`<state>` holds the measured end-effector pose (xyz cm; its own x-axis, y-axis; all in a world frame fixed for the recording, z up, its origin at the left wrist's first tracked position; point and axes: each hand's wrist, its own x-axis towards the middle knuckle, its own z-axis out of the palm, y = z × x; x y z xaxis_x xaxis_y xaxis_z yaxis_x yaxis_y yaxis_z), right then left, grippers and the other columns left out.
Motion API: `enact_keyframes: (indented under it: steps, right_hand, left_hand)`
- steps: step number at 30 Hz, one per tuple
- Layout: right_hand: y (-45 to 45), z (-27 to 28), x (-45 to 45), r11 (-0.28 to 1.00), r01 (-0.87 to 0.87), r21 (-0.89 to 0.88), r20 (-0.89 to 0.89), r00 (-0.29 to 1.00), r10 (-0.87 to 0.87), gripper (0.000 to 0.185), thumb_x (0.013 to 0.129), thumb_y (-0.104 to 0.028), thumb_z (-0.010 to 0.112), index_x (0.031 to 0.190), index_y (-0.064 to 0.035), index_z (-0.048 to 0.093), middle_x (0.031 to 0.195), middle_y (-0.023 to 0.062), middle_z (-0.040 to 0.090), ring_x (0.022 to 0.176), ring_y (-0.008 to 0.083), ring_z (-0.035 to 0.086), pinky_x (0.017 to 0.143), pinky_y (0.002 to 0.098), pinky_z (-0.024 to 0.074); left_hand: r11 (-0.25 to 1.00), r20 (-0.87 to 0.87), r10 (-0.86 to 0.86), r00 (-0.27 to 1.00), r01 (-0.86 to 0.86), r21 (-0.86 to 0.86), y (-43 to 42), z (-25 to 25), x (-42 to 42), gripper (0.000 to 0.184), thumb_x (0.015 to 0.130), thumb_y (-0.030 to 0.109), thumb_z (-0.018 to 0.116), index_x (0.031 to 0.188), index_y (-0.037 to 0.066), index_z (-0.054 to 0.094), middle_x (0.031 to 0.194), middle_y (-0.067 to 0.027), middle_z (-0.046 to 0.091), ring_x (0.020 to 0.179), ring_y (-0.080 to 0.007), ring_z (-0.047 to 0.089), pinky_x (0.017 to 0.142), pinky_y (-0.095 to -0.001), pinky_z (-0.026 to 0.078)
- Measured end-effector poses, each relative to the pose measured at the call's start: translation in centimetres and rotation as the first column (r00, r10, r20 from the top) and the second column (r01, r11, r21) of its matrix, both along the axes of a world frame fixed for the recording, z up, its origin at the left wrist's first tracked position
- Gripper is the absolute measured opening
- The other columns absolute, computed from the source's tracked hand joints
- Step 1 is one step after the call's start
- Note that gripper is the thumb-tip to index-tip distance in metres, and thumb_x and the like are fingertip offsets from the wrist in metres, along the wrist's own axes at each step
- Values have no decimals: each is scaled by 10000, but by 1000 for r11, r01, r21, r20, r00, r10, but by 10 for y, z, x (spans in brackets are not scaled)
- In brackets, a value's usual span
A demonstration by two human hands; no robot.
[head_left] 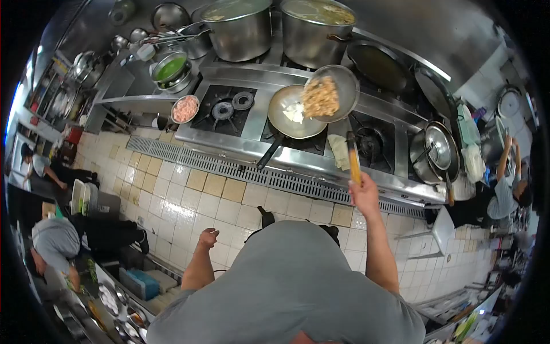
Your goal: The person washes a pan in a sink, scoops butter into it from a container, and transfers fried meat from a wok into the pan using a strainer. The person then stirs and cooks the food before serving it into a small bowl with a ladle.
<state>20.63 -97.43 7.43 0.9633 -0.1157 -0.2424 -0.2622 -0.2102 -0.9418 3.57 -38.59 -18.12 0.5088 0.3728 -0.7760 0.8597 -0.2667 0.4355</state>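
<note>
My right hand (365, 195) is wrapped round the yellowish handle (354, 163) of a steel pan (346, 89). That pan is tilted over a second frying pan (278, 109), and browned food pieces (321, 97) lie at its lower side, over the second pan's edge. A white lump of food (294, 112) sits in the second pan, which rests on the stove with its black handle toward me. Over the floor at my left side hangs my left hand (208, 237), away from the stove, its fingers curled; whether it holds anything is too small to tell.
Two large pots (240, 37) (312, 43) stand behind the burners. A bowl of pink food (185, 109) is at the stove's left end. Nested pots (438, 150) stand at right. Co-workers (57, 238) (507, 200) are at both sides. A folded cloth (339, 152) lies beside the handle.
</note>
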Motion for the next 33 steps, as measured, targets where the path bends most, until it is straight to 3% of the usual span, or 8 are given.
enact_keyframes:
  steps: [4,11,13,15,19,22,30,33]
  right_hand:
    - [51,-13,1,880,58,-472,187,982,36,351,878,-135,654,1206,-33,579,884,245,671,819,423,673,742,462,521]
    - [70,-22,2,805,195,-560,314,949,-12,326,898,-140,657,1196,-27,586,852,206,686,731,380,681,667,431,535]
    - [63,-16,3,971,232,-54,68,971,-228,254,939,-142,642,1158,-25,589,761,95,653,547,221,616,506,350,501]
    - [43,-12,4,956,262,129,36,963,-268,200,958,-140,622,1122,-28,592,732,51,616,507,157,559,454,303,452]
    - [-4,20,1,731,409,546,-74,893,-445,109,989,-138,580,1040,-42,593,687,17,571,446,112,494,385,254,375]
    - [-51,-1,13,631,494,599,-32,802,-597,112,993,-179,588,951,-78,567,676,21,566,431,113,496,377,246,349]
    - [-144,-17,57,537,700,471,93,565,-820,196,1002,-235,596,881,-91,539,646,21,554,429,114,498,363,268,358]
    - [-159,-29,75,473,713,517,110,492,-863,232,996,-260,608,823,-114,557,690,12,574,465,104,476,414,241,370]
  left_hand:
    - [992,15,109,994,-108,-64,49,18,13,557,913,336,655,1398,95,523,1219,-116,643,980,-302,650,773,-470,530]
    - [991,-128,94,987,-106,-87,46,-5,0,512,909,328,671,1326,53,557,1138,-119,669,930,-278,668,725,-476,547]
    - [981,-99,-165,981,153,-121,55,-57,-16,497,892,298,699,1303,49,572,1082,-111,680,885,-256,672,677,-464,556]
    - [814,51,-565,824,566,-130,71,-114,-27,483,874,268,726,1280,45,588,1025,-102,691,839,-235,676,630,-453,564]
    - [934,44,-353,935,355,-43,7,7,31,522,880,268,725,1336,61,577,1017,-145,696,742,-208,674,503,-356,522]
    - [883,148,-466,872,468,25,16,9,74,516,890,268,713,1342,60,573,1018,-129,694,730,-204,660,502,-339,499]
    - [981,383,-150,911,186,-56,63,65,157,365,948,161,650,1270,5,577,824,-32,629,679,-96,563,488,-243,422]
    - [961,579,-249,776,272,49,92,81,223,294,962,154,610,1198,-21,620,876,-32,643,737,-101,576,673,-252,478]
